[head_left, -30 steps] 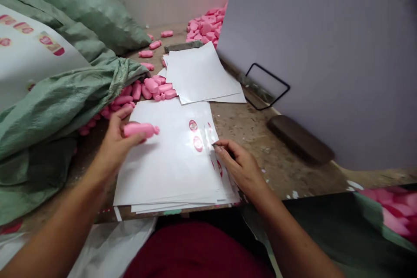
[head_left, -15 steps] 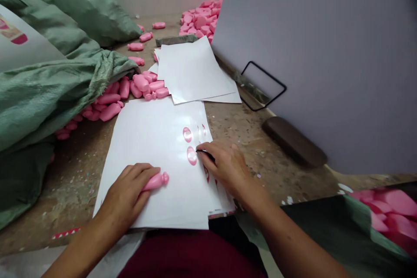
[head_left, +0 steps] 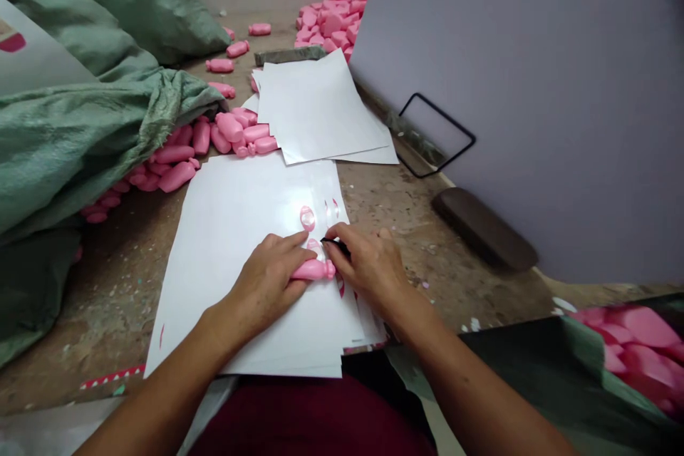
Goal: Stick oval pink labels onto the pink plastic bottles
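My left hand [head_left: 270, 274] is closed round a small pink plastic bottle [head_left: 314, 270], which lies on its side over the sheet, neck to the right. Its index finger stretches to the oval pink-and-white stickers [head_left: 307, 218] on the white sticker sheet [head_left: 229, 221]. Between the thumb and fingers of my right hand [head_left: 371, 263] is a thin black tool [head_left: 336, 246]; its exact kind is hidden. The tool's tip touches or nearly touches the lower oval sticker [head_left: 315, 248], just above the bottle. More sheets lie stacked underneath.
Further white sheets [head_left: 325, 107] lie behind the stack. Pink bottles [head_left: 229, 128] spill from a green sack [head_left: 69, 135] at left; a pink heap [head_left: 334, 18] is at the back. A grey panel [head_left: 513, 85] with a black wire frame [head_left: 473, 139] stands right. An open bag of pink pieces [head_left: 635, 342] sits lower right.
My left hand has moved right and slightly up with the pink bottle, bringing it beside the lower sticker and my right hand. My right hand stays nearly in place with the black tool.
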`<state>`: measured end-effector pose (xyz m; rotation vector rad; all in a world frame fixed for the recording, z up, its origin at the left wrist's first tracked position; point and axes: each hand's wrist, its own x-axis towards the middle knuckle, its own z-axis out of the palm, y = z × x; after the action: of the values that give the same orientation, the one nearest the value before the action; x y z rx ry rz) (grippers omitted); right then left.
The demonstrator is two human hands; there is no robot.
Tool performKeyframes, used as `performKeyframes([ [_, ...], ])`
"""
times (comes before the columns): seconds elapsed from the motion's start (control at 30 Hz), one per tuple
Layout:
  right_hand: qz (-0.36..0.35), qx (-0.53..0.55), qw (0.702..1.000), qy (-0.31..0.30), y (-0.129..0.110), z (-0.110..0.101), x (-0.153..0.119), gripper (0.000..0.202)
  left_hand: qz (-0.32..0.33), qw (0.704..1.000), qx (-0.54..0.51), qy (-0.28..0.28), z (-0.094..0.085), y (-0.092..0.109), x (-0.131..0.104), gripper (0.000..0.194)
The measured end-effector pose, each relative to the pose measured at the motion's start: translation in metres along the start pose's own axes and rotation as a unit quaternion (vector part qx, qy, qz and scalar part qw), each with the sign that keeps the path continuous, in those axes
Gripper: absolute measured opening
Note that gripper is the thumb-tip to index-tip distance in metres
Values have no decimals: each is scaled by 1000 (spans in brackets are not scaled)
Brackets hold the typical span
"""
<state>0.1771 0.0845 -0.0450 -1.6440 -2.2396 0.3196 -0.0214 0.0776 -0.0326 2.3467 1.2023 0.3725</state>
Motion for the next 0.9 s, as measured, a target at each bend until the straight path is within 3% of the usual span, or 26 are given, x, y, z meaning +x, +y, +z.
performKeyframes([
  [0.23,-21,-2,1000,15,1,4,1,11,37,999,-19,2,-2,0,-2,27],
  [0.43,22,87,995,-35,0,0,11,9,2,999,-53,-4,2,-3,-3,29],
  [0.57,58,148,986,-50,3,-5,12,11,-25,992,-120,-30,-5,-3,-3,30],
  [0.63,47,99,993,-34,4,-5,10,11,-75,977,-199,-22,-12,-1,-2,28],
  [0.8,1,11,999,-33,3,1,11,9,-272,901,-334,54,-19,1,4,32],
  [0.9,5,21,999,-26,2,4,14,14,-299,876,-366,95,-13,0,6,36],
])
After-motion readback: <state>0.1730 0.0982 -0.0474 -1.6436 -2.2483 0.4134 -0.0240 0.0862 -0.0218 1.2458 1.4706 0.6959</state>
